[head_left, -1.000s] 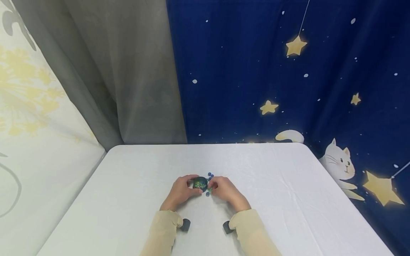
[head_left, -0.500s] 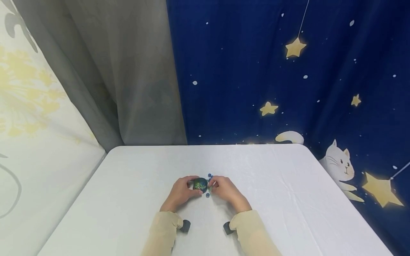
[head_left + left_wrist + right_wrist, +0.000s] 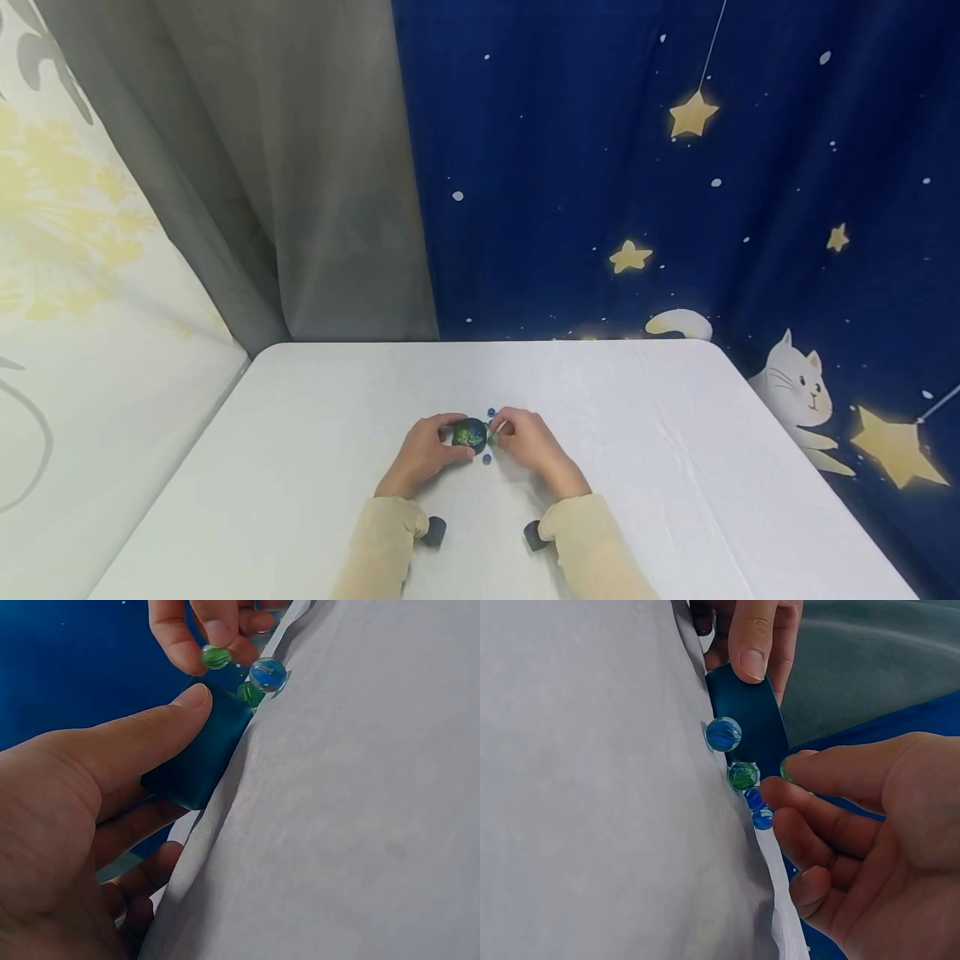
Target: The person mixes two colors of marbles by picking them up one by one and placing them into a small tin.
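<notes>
My left hand (image 3: pixel 422 454) grips a small dark teal cup (image 3: pixel 202 761) by its sides, thumb on the near side, as it sits on the white table. Green and blue bits show inside it in the head view, too small to tell apart. Just right of the cup, my right hand (image 3: pixel 529 442) pinches a green swirled glass marble (image 3: pixel 216 657) between thumb and fingertips, raised off the table. Below that hand, close by the cup, lie a blue marble (image 3: pixel 724 734), another green marble (image 3: pixel 743 775) and two smaller-looking blue marbles (image 3: pixel 762 818).
A white cloth covers the table (image 3: pixel 637 467). Behind it hang a grey curtain (image 3: pixel 345 192) and a dark blue curtain (image 3: pixel 555 167) printed with stars and a cat. A dark wrist device (image 3: pixel 435 532) sits by each sleeve.
My right hand has risen slightly from among the marbles, with the green marble pinched in its fingertips. The left hand and the cup have stayed in place.
</notes>
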{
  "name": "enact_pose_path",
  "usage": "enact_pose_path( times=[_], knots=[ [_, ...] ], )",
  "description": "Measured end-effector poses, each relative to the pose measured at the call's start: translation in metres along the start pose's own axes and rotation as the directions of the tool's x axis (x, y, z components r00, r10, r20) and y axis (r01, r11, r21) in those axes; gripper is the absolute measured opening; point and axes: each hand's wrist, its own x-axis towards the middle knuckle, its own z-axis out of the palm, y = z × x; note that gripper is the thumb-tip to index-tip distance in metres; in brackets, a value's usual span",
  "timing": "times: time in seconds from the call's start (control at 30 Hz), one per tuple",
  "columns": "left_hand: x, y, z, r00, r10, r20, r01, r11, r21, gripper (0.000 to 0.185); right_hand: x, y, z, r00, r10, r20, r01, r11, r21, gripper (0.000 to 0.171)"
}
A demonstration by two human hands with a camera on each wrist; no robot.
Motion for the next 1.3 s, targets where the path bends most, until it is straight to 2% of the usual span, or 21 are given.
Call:
enact_pose_path(
  times=[0.8,1.3],
  knots=[
    [0.000,0.001,-0.001,1.000,0.007,-0.003,-0.007,1.000,0.004,0.057,0.002,-0.007,-0.001,0.986,-0.006,-0.166,0.024,0.994,0.111,0.017],
    [0.001,0.000,0.001,1.000,0.006,0.001,-0.006,1.000,0.002,0.057,0.002,-0.011,0.000,0.989,0.003,-0.150,0.018,0.990,0.143,0.022]
  ],
)
